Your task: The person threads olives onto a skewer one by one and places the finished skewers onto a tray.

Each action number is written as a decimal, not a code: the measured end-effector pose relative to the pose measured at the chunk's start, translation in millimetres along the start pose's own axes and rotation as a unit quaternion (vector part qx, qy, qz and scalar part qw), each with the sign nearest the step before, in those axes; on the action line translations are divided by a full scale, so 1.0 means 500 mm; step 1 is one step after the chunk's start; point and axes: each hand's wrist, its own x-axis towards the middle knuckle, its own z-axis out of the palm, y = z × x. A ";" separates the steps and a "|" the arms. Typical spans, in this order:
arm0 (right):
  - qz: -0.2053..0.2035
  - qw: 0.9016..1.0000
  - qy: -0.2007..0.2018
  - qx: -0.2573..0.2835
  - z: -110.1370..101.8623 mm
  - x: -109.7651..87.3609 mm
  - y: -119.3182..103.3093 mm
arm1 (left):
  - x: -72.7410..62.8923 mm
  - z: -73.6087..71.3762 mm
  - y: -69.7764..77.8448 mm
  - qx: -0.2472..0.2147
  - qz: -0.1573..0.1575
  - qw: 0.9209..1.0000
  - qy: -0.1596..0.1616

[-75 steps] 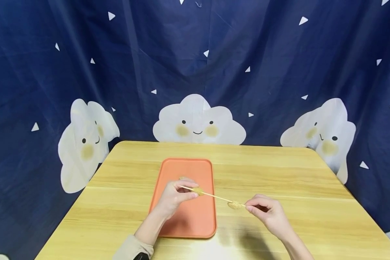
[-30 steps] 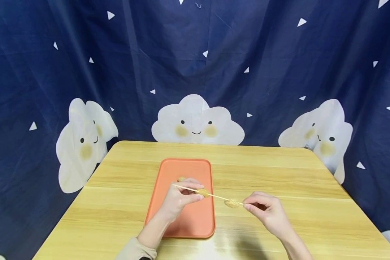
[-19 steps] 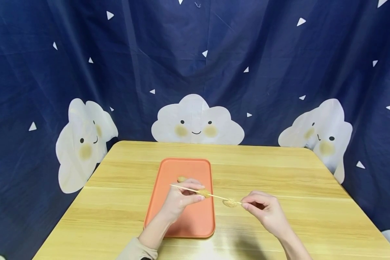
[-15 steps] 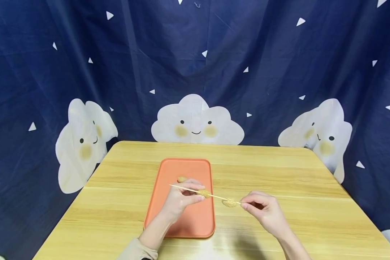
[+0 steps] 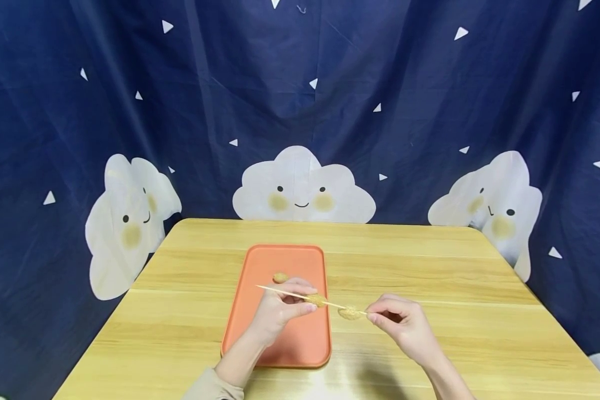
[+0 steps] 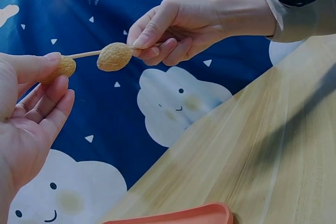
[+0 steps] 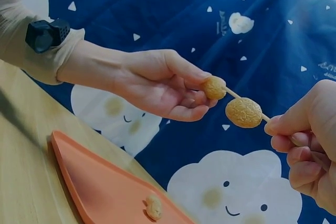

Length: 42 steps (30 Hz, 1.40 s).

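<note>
A thin wooden skewer (image 5: 280, 290) is held across the front of the table, its pointed end jutting past my left hand (image 5: 274, 316). Thumb and fingers of that hand pinch a golden-brown wrinkled ball (image 7: 214, 87), which is threaded on the stick. Farther along, a second wrinkled ball (image 7: 243, 113) sits on the skewer close to my right hand (image 5: 405, 328). The right hand grips the skewer's other end between thumb and curled fingers. A gap of bare stick shows between the two balls in both wrist views.
Under the left hand an orange tray (image 5: 287, 254) lies on the wooden table (image 5: 430, 278). Another wrinkled brown piece (image 5: 280, 277) rests in it. A dark blue curtain (image 5: 260, 83) printed with clouds hangs behind the table.
The ball in my left hand has slid along the skewer toward the right hand, so more of the pointed end sticks out. My right hand has moved slightly left.
</note>
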 end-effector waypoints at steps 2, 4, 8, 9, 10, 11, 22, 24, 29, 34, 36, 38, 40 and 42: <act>0.001 1.000 0.001 0.000 0.001 0.001 -0.001 | 0.001 0.002 -0.002 -0.002 0.003 1.000 -0.001; 0.002 1.000 0.002 -0.001 0.001 0.003 -0.003 | 0.002 0.003 -0.004 -0.003 0.006 1.000 -0.002; 0.002 1.000 0.003 -0.003 0.002 0.006 -0.001 | 0.004 0.005 -0.005 -0.008 0.006 1.000 -0.003; 0.001 1.000 0.003 -0.003 0.002 0.006 0.000 | 0.004 0.005 -0.005 -0.008 0.004 1.000 -0.003; 0.000 1.000 0.003 -0.002 0.002 0.006 0.001 | 0.004 0.006 -0.006 -0.009 0.003 1.000 -0.002; -0.001 1.000 0.003 -0.001 0.003 0.007 0.001 | 0.005 0.006 -0.006 -0.009 0.001 1.000 -0.002; 0.030 1.000 0.003 -0.004 0.008 0.005 -0.003 | 0.007 0.012 -0.015 -0.007 0.002 1.000 -0.004; 0.028 1.000 0.004 0.000 0.008 0.003 -0.002 | 0.007 0.013 -0.018 -0.001 0.003 1.000 -0.002; 0.019 1.000 0.006 0.015 0.009 -0.002 0.006 | 0.006 0.018 -0.022 0.018 -0.027 0.999 0.013; 0.005 1.000 0.013 -0.002 0.012 -0.007 0.015 | 0.003 0.020 -0.027 0.030 -0.045 0.998 0.027; 0.000 1.000 0.015 -0.009 0.013 -0.008 0.018 | 0.003 0.021 -0.028 0.033 -0.048 0.998 0.031; -0.002 1.000 0.017 -0.013 0.014 -0.009 0.021 | 0.003 0.021 -0.028 0.039 -0.053 0.997 0.036; 0.001 1.000 0.018 -0.017 0.016 -0.009 0.021 | 0.002 0.020 -0.029 0.045 -0.059 0.996 0.040; 0.006 1.000 0.020 -0.023 0.019 -0.009 0.021 | 0.000 0.019 -0.030 0.045 -0.061 0.996 0.042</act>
